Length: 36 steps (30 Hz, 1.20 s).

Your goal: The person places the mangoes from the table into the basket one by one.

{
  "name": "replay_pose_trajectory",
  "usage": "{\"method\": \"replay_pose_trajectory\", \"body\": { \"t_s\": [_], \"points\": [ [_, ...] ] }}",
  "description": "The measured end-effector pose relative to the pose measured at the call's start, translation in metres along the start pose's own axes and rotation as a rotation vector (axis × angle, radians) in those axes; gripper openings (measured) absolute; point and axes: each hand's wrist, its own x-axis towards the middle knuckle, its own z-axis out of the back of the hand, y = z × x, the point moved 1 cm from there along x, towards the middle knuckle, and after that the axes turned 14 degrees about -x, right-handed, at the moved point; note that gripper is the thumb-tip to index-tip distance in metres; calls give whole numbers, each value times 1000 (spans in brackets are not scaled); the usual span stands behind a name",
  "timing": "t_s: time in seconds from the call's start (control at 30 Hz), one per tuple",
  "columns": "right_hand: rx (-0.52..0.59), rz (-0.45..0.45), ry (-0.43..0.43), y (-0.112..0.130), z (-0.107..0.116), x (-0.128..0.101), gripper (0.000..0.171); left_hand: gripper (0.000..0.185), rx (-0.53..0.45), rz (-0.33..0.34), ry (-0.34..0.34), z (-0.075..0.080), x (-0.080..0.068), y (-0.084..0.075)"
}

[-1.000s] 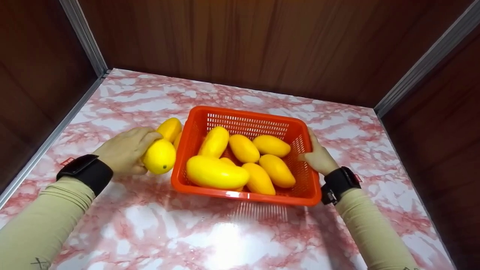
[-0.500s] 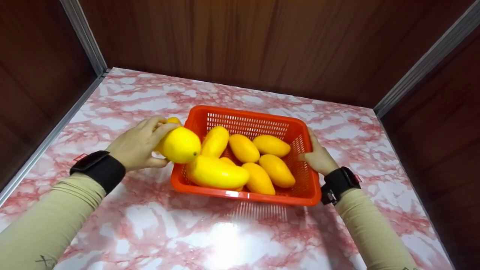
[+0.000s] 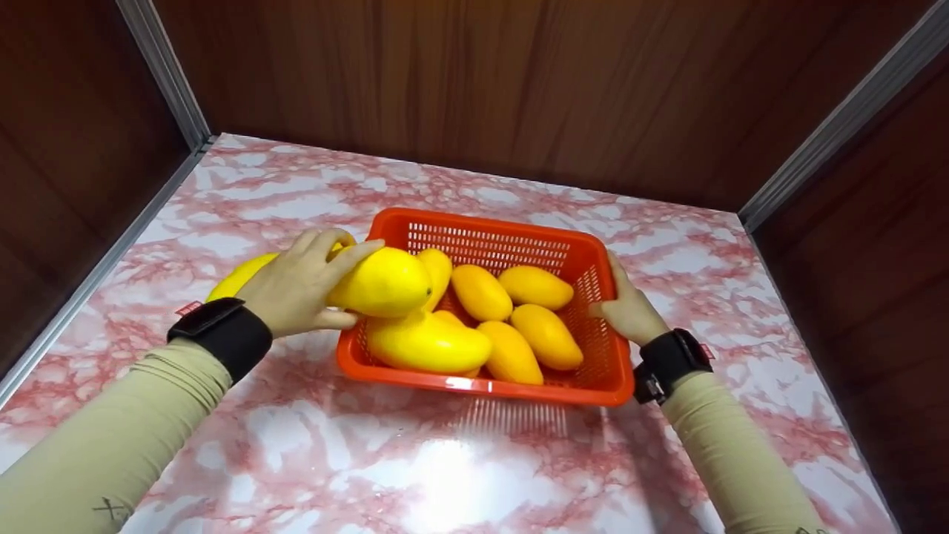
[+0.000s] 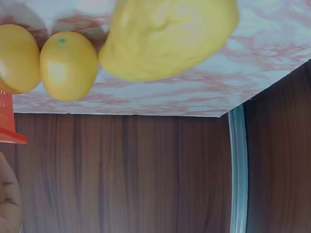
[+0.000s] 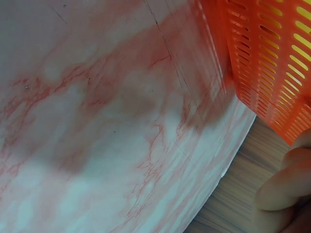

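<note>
My left hand (image 3: 304, 285) grips a yellow mango (image 3: 389, 283) over the left rim of the red-orange plastic basket (image 3: 474, 387). Inside the basket lie several mangoes, among them a large bright yellow mango (image 3: 430, 345) near the front left corner and an orange-yellow mango (image 3: 547, 337) towards the right. My right hand (image 3: 630, 311) holds the basket's right rim, thumb inside and fingers outside. In the right wrist view its fingers (image 5: 286, 191) lie by the slotted wall. The left wrist view shows fingertips (image 4: 8, 199) at the lower left, but not the held mango.
Left of the basket, partly behind my left hand, a large yellow mango (image 4: 165, 39) lies on the pink-and-white marbled table (image 3: 334, 460). Two smaller mangoes, one of them a rounded mango (image 4: 69, 66), sit between it and the basket. Brown wood-grain panels (image 3: 474, 89) enclose the table.
My left hand has carried the yellow mango rightward, from beside the basket to over its left rim. A large mango beyond the hand has come into view. The right hand and basket stay put.
</note>
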Motion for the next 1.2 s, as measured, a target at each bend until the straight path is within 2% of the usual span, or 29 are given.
{"method": "replay_pose_trajectory", "body": {
  "t_s": [0.33,0.57,0.73,0.93,1.2],
  "points": [
    [14,2,-2,0,0,0,104,82,72,-4,-31,-7,16,-11],
    [13,8,-2,0,0,0,105,78,70,16,-31,-13,27,-17],
    [-20,-3,-5,0,1,0,106,76,54,73,26,-17,37,-21],
    [-15,-17,1,0,2,0,106,71,-38,131,119,-22,50,-27],
    [-13,-15,9,0,1,0,106,68,-116,213,156,-28,62,-31]
  ]
}}
